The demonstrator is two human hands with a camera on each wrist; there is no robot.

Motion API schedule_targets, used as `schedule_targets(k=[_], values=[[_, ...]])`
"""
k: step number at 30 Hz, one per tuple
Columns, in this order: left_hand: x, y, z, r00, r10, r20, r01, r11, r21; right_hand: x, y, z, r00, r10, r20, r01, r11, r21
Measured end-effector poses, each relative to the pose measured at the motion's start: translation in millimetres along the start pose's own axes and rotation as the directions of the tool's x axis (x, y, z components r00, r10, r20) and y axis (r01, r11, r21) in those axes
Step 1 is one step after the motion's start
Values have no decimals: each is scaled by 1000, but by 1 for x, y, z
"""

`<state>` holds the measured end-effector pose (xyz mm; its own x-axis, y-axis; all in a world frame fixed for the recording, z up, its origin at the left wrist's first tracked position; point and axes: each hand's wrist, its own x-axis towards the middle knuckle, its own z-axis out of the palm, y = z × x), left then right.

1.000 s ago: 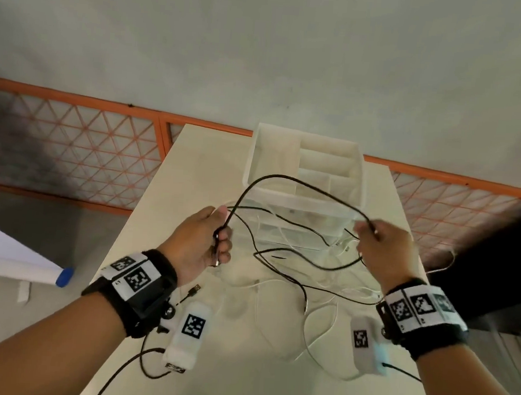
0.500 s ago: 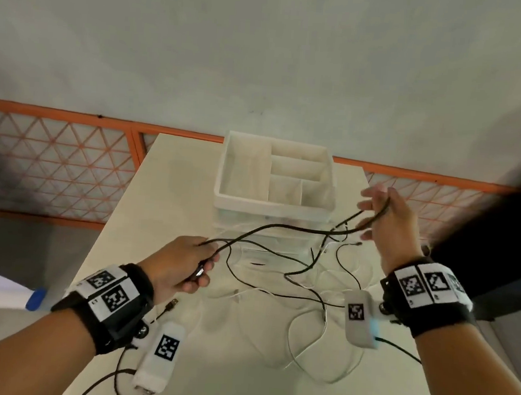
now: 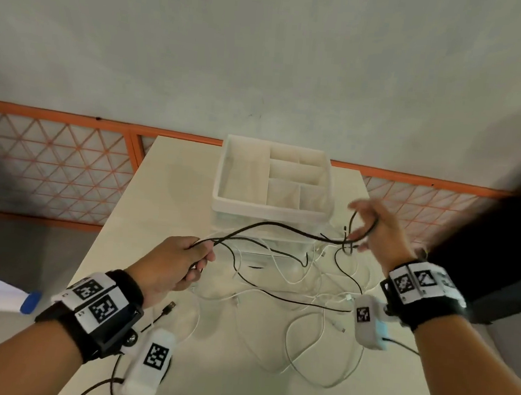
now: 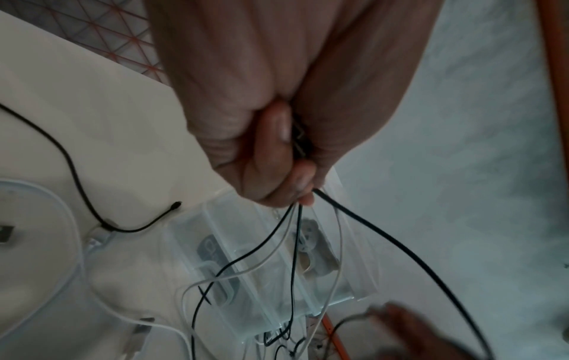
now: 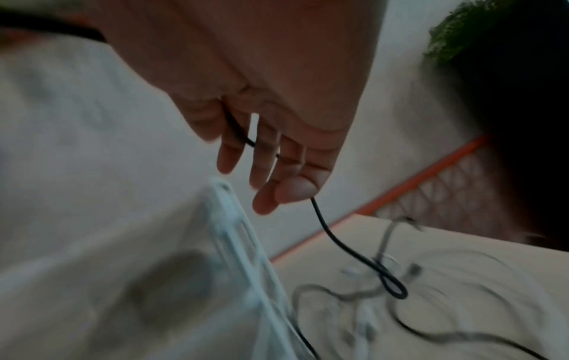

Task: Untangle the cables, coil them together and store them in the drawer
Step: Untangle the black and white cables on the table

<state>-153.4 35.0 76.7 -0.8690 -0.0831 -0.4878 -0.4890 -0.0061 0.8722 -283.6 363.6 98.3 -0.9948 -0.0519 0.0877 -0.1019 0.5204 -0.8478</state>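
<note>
A thick black cable (image 3: 282,225) stretches in the air between my hands, in front of the drawer unit. My left hand (image 3: 185,260) grips one end in a fist together with thinner black and white strands (image 4: 292,243) that hang to the table. My right hand (image 3: 372,228), blurred, is raised to the right of the unit. The cable (image 5: 338,243) loops across its fingers (image 5: 261,156) and is pinched at the thumb tip. Below it the cable forms a small loop (image 5: 394,285). Tangled white cables (image 3: 318,357) and thin black ones lie on the table (image 3: 165,196).
The clear drawer unit (image 3: 280,245) stands at the table's far end with a white divided tray (image 3: 267,208) on top. A black USB plug (image 3: 168,308) lies near my left wrist. An orange lattice fence (image 3: 52,174) runs behind the table, and the table edges are close on both sides.
My hands have moved apart, and the cable's high arc has flattened into a nearly straight span. The right hand swung out to the right of the drawer unit, and the left hand dropped lower.
</note>
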Motion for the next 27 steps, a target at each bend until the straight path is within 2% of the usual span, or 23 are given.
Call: schedule_targets(k=[1,3,4,5,7,9,11,13,14,15,16,17,19,21,23,24,26,27], values=[[-2,2,0,1000,14,4,-14,1000,-18,-5,21,4,988,116,104,-98,982,-160],[-5,7,-1,999,51,8,-50,998,-30,-25,45,12,896,376,237,-257,873,-414],[-6,8,-2,998,63,8,-63,998,-18,-36,50,17,869,436,234,-291,833,-471],[-6,11,-3,997,71,5,-71,997,-1,-45,48,20,878,434,203,-293,822,-488],[-7,14,-1,997,75,-8,-75,997,28,-57,31,26,941,318,116,-242,872,-425],[-8,19,6,997,81,20,-82,994,69,-69,-2,35,978,145,152,-99,955,-278],[-11,27,19,990,105,94,-121,977,178,-81,-41,52,955,-17,298,60,989,-136],[-19,38,32,966,171,193,-229,913,338,-91,-61,74,909,-74,409,152,975,-162],[-24,44,38,945,214,249,-301,868,396,-93,-61,85,903,-88,421,189,961,-204],[-30,52,41,919,250,304,-365,830,423,-93,-55,94,912,-81,403,191,951,-242],[-36,58,41,894,274,354,-413,811,415,-90,-44,100,925,-24,380,134,955,-266],[-43,64,39,873,296,388,-442,815,374,-86,-27,102,926,67,371,51,953,-298],[-51,73,28,850,368,376,-478,839,261,-76,4,93,892,270,363,-104,903,-418],[-52,75,12,867,406,288,-471,858,206,-62,26,73,882,386,268,-193,818,-543],[-46,69,-4,906,361,220,-415,856,307,-45,32,46,918,380,118,-242,769,-591],[-40,61,-12,926,321,200,-378,812,444,-36,31,35,943,330,44,-241,768,-594],[-26,41,-21,957,234,170,-281,614,738,-20,16,17,976,206,-73,-214,833,-510],[-19,30,-22,970,178,165,-235,511,827,-14,6,12,983,152,-103,-181,891,-416]])
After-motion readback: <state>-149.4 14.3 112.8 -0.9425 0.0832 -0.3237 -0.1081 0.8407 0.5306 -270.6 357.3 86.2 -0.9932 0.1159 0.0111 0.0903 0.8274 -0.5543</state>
